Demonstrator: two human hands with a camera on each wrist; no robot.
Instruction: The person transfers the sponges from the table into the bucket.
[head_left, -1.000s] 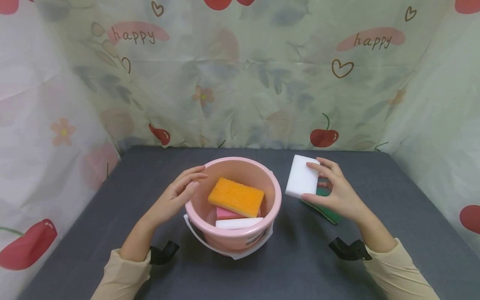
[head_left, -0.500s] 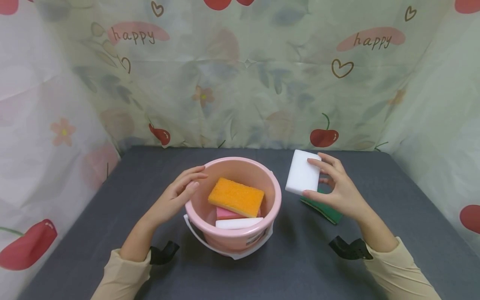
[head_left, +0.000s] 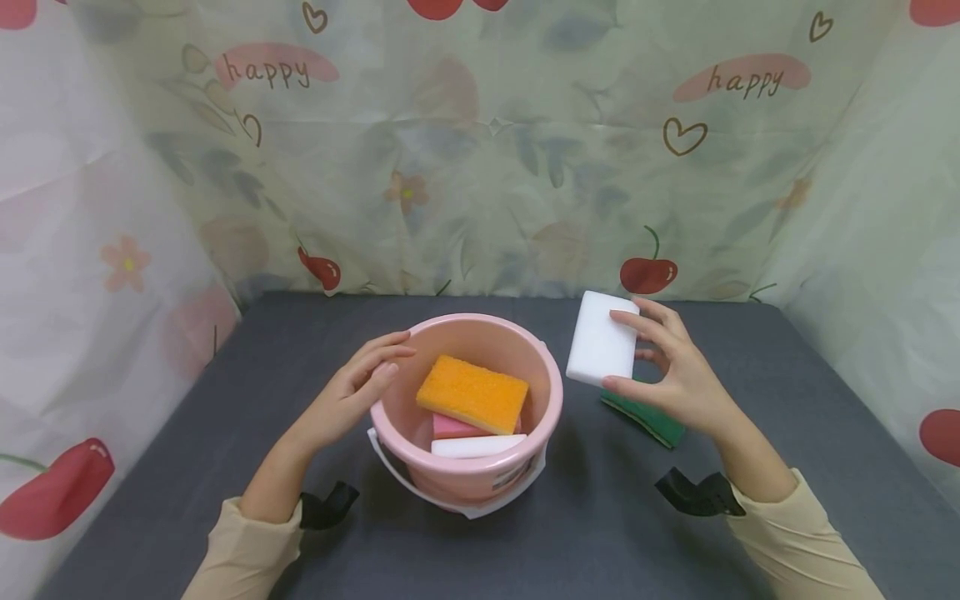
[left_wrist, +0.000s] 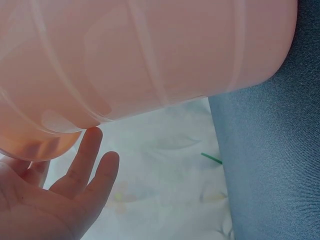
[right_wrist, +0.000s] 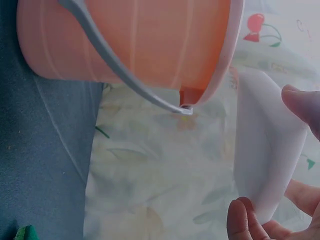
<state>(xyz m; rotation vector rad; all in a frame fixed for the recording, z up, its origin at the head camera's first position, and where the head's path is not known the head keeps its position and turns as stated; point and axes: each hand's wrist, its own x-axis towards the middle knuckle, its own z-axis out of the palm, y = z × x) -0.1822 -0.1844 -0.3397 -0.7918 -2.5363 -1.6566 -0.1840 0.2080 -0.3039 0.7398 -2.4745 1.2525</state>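
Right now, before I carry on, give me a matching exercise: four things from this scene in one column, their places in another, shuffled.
Things:
1. white sponge block
2. orange sponge
3. green scouring pad
4. left hand

Places:
A. lying on the grey table, beneath the right hand
B. resting against the pink bucket's outer left side
C. held above the table in the right hand's grip
D. on top, inside the pink bucket

Pairs: 1-C, 2-D, 3-A, 4-B

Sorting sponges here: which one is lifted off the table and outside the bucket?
The white sponge gripped by the right hand; the others lie in the bucket or on the table.
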